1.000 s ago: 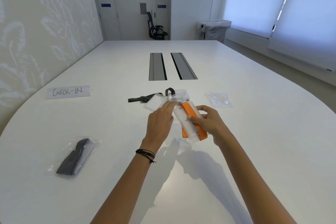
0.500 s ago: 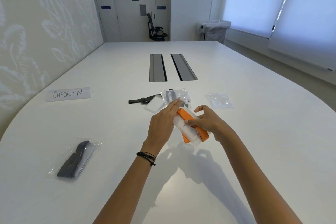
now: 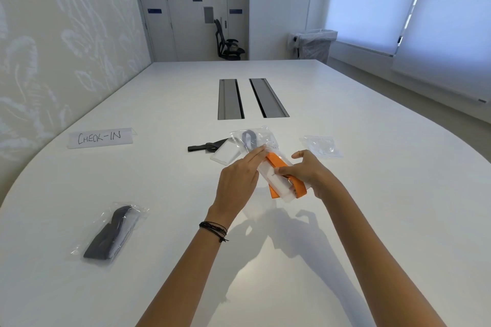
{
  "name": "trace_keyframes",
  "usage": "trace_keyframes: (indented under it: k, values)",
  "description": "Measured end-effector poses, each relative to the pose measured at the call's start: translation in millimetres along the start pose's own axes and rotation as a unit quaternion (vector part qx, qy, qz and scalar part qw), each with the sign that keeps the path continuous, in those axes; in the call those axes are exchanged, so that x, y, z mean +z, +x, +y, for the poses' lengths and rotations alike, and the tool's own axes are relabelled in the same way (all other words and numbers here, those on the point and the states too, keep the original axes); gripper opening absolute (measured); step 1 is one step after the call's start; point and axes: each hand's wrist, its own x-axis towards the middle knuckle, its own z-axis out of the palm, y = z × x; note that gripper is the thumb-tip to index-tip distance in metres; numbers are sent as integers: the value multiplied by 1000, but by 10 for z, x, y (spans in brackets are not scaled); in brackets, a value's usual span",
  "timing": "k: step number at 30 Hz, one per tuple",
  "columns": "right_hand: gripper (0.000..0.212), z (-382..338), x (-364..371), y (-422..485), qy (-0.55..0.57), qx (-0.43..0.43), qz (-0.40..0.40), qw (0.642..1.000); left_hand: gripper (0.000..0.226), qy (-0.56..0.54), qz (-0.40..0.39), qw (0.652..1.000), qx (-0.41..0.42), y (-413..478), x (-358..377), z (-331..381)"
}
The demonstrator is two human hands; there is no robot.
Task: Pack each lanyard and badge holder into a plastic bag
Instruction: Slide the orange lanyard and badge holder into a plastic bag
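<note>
1. Orange lanyard [image 3: 273,161] plus badge holder [image 3: 269,176]: near centre, clamped between right hand [image 3: 310,175] thumb and fingers, index lifted.
2. Left hand [image 3: 237,180]: fingers straight, together, pinching plastic bag [image 3: 265,136] mouth, I think.
3. Light, floppy, slippery; I'd grip the stiff holder end.

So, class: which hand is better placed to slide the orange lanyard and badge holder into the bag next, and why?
Right, most likely. The right hand grips the orange lanyard and badge holder together, while the left hand pinches the plastic bag just ahead of them, so it seems occupied.
</note>
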Motion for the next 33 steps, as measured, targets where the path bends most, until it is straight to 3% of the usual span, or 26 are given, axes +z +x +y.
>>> trace_keyframes:
  k: [8,18,25,29,33]
  values:
    - [64,-63,31,29,-41,0,-2,999,59,-81,-71,994,24,-6,24,-17]
    - [87,-131,-16,62,-35,-15,-12,999,50,-123,-15,991,52,-34,27,-37]
    - [34,-138,-50,-219,103,-123,-44,986,43,-228,23,970,-81,25,-41,-8]
    - [40,-95,-96,-347,-45,-251,13,967,41,-287,11,942,-173,66,-93,-43]
    - [53,11,-142,-373,-274,-402,12,874,30,-318,-20,914,-251,108,-159,-87]
